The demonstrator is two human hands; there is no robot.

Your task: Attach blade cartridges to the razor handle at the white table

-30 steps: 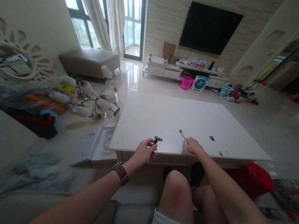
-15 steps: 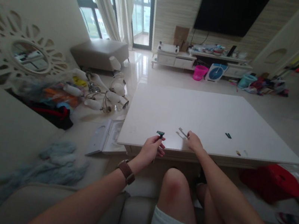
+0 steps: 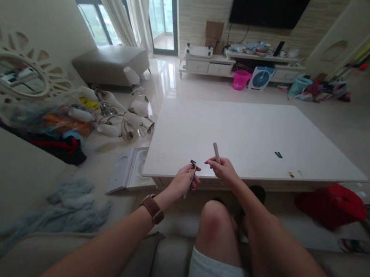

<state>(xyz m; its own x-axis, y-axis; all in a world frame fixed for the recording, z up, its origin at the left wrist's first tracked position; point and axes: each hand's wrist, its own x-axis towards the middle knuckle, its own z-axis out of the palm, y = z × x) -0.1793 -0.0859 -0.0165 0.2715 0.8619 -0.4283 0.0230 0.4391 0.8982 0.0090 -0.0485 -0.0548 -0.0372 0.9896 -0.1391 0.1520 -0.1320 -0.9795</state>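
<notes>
My left hand [image 3: 183, 181] is closed round the handle of a small razor [image 3: 193, 168] with a dark head, held upright over the near edge of the white table [image 3: 259, 131]. My right hand [image 3: 223, 168] pinches a thin pale stick-like piece [image 3: 216, 152], lifted off the table and pointing up and away. The two hands are close together, a few centimetres apart. A brown watch is on my left wrist. A small dark green part [image 3: 278, 154] and two tiny bits [image 3: 291, 174] lie on the table to the right.
I sit on a grey sofa with my knees under the table edge. A red stool [image 3: 332, 206] stands right of the table, and a white tray [image 3: 128, 171] lies on the floor at its left. Lamp parts, clothes and a round mirror lie further left. A TV unit stands at the back.
My right hand has picked the pale stick up off the table and drawn it toward my left hand. The left hand with the razor has pulled back slightly toward me.
</notes>
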